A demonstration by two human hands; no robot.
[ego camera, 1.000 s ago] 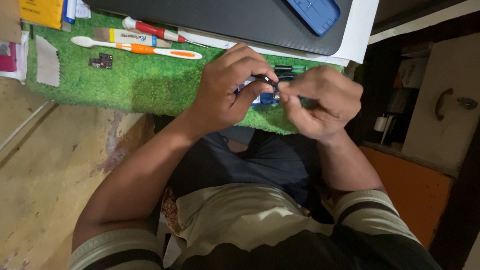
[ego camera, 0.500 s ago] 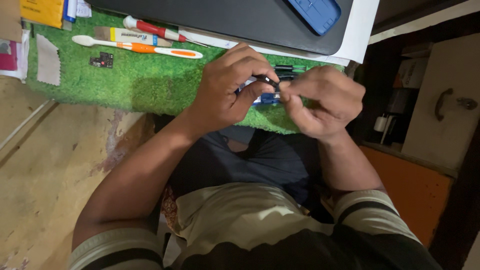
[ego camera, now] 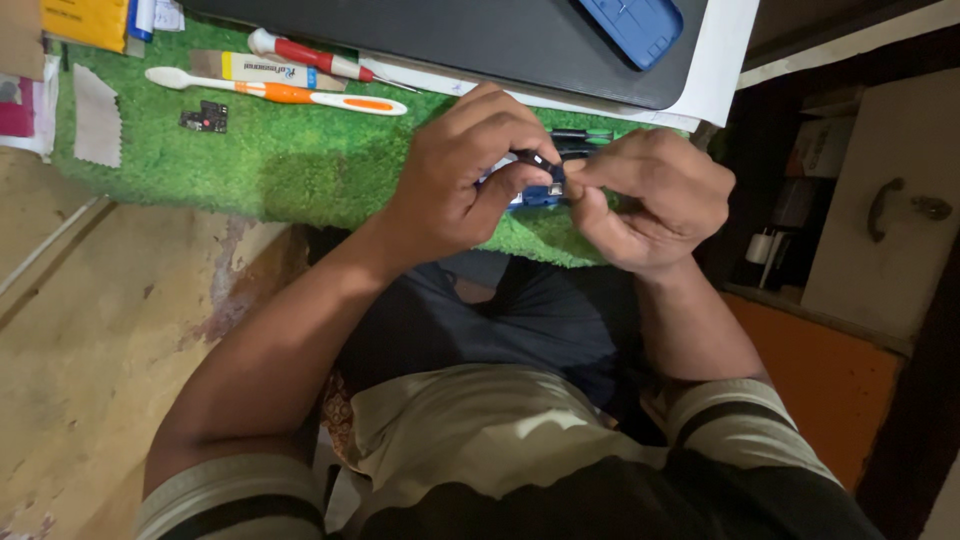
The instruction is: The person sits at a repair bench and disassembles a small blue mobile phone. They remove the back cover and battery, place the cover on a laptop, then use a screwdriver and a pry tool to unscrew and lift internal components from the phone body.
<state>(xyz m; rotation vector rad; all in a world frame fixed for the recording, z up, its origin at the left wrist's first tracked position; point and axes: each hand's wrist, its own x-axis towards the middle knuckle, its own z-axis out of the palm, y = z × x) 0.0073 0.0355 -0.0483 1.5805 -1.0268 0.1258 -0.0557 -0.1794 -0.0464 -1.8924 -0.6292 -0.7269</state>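
both hands meet above the green mat's [ego camera: 280, 160] near edge, knuckles up. the left hand [ego camera: 460, 170] and right hand [ego camera: 650, 195] each keep a fingertip grip clamped on a small dark part [ego camera: 538, 163], glossy, mostly hidden between them.

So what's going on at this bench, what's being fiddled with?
A seated person is pinching a small dark part between both hands, left hand and right hand, just above a green mat. What the part is cannot be told; something blue lies under the hands. On the mat lie a toothbrush, a red-handled screwdriver and a tiny circuit board. Beyond them sits a dark laptop.
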